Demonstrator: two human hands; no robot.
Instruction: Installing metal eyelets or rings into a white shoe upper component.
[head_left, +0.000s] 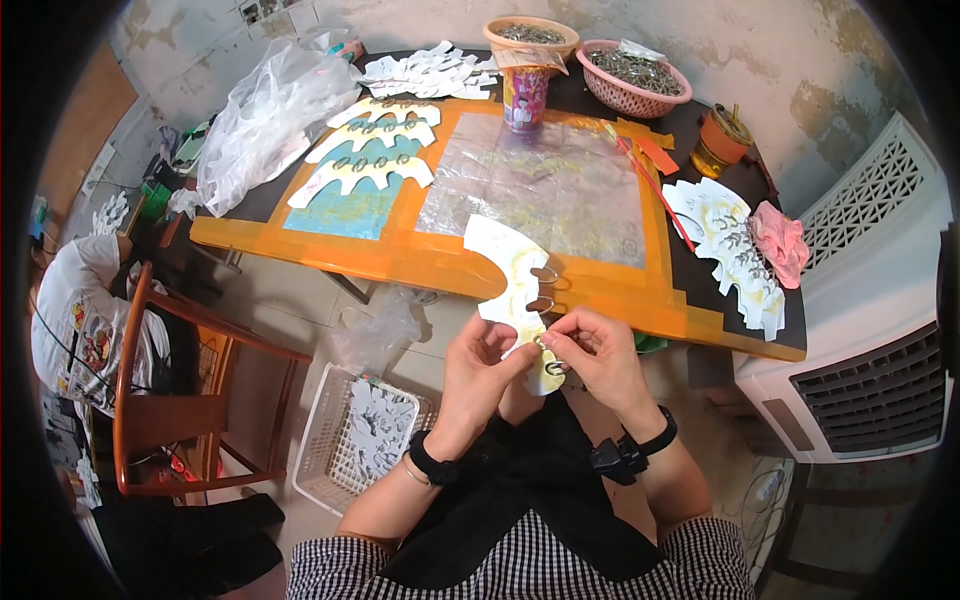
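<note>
A white curved card with scalloped cut-outs and yellowish smears hangs over the table's near edge. My left hand is closed on it, thumb across its lower part. Thin oval metal rings stick out along the card's right side. With thumb and forefinger pinched, my right hand grips one small metal ring at that side, partly hidden by the fingertips. Similar cards with rings lie in rows on the blue sheet at the table's left, and more overlap at its right.
Behind stand a cup, an orange basket and a pink basket of metal pieces. A jar, red stick, pink cloth and plastic bag flank them. Below are a white crate and chair; another person sits left.
</note>
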